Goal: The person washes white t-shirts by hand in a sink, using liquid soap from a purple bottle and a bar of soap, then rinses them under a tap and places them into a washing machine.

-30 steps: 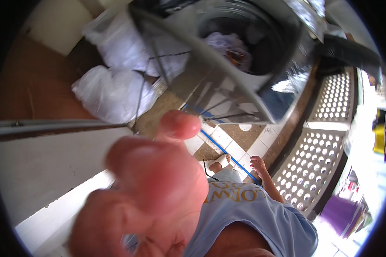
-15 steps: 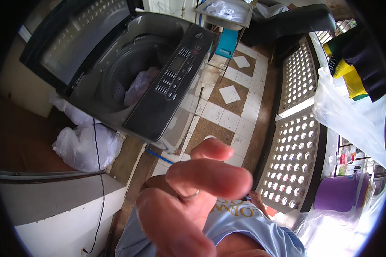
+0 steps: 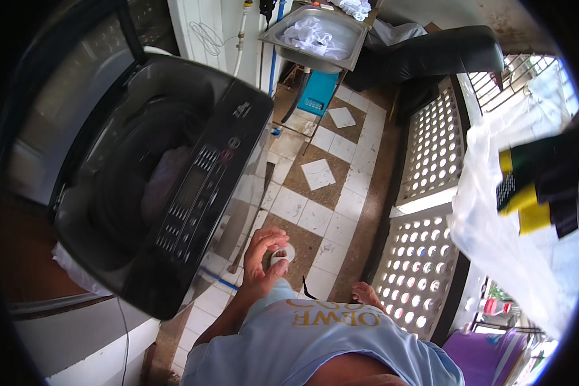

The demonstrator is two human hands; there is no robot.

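Note:
My left hand [image 3: 264, 260] is held in front of my body, over the tiled floor. Its fingers curve away from the thumb with a gap between, and no held thing shows. Behind the fingertips appears a white round thing [image 3: 289, 251], seemingly on the floor. Beyond the shirt's edge, my right hand [image 3: 367, 294] hangs low, partly hidden, its fingers loosely bent and seemingly holding nothing. To the left stands a dark top-loading washing machine [image 3: 228, 138] with its lid [image 3: 29, 122] raised. Pale cloth [image 3: 166, 183] lies inside its drum.
A metal sink [image 3: 350, 55] holding white cloth [image 3: 312, 37] stands ahead, above a teal panel [image 3: 318, 93]. Perforated blocks [image 3: 418, 264] line the right side. Dark and yellow garments [image 3: 540, 186] hang beside clear plastic sheeting [image 3: 489, 174]. A purple container [image 3: 479, 354] sits lower right.
My left hand has dropped from close to the camera down toward my body. The view has shifted, bringing the washing machine nearer and lower and more of the sink into sight.

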